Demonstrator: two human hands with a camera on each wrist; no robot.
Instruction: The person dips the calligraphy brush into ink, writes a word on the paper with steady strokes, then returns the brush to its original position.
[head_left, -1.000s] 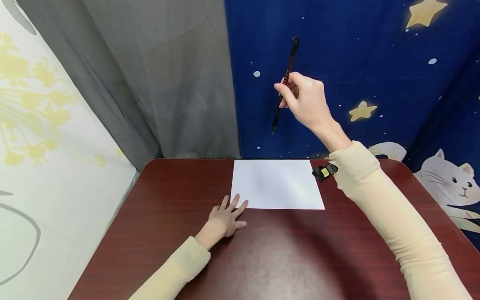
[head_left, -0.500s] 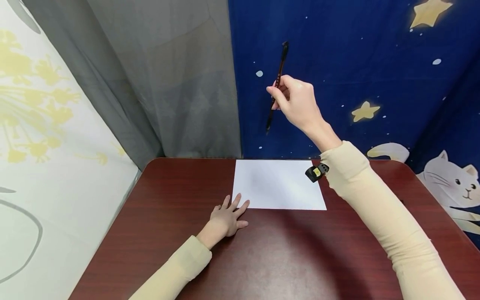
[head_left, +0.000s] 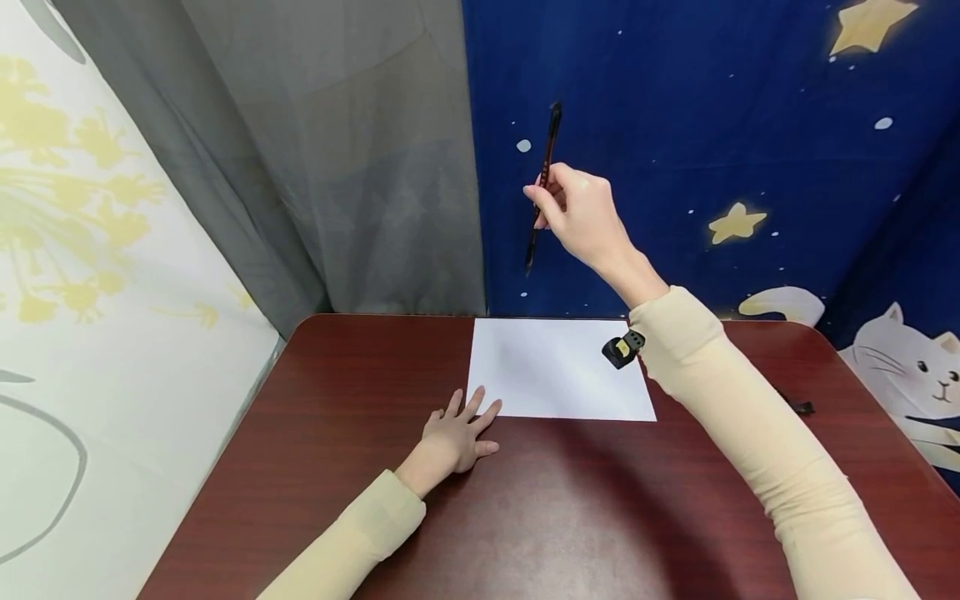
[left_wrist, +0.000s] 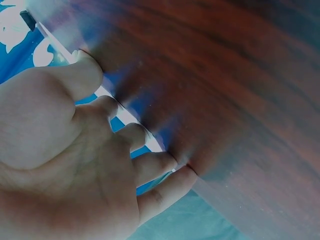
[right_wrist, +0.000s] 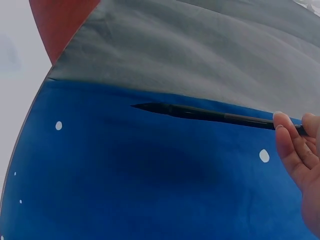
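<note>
My right hand [head_left: 581, 212] pinches a dark writing brush [head_left: 551, 137] between thumb and fingers, held up in front of the blue curtain. In the right wrist view the brush [right_wrist: 200, 114] shows a dark pointed tip, facing away from the fingers. A white sheet of paper [head_left: 558, 371] lies at the table's far edge, below the raised brush. My left hand [head_left: 453, 442] rests with spread fingers at the sheet's near left corner, some fingertips on the paper. The left wrist view shows those fingertips [left_wrist: 182, 175] down against the tabletop.
The dark red wooden table [head_left: 360, 375] ends at a grey curtain [head_left: 390, 167] and a blue curtain [head_left: 660, 100] with stars. A small dark object [head_left: 802, 407] lies on the table, partly behind the right forearm. A black wrist device [head_left: 624, 348] hangs at the right cuff.
My right hand has moved left and slightly down with the brush, which stands more upright. The dark object right of the forearm has come into view. The left hand stays on the paper's corner.
</note>
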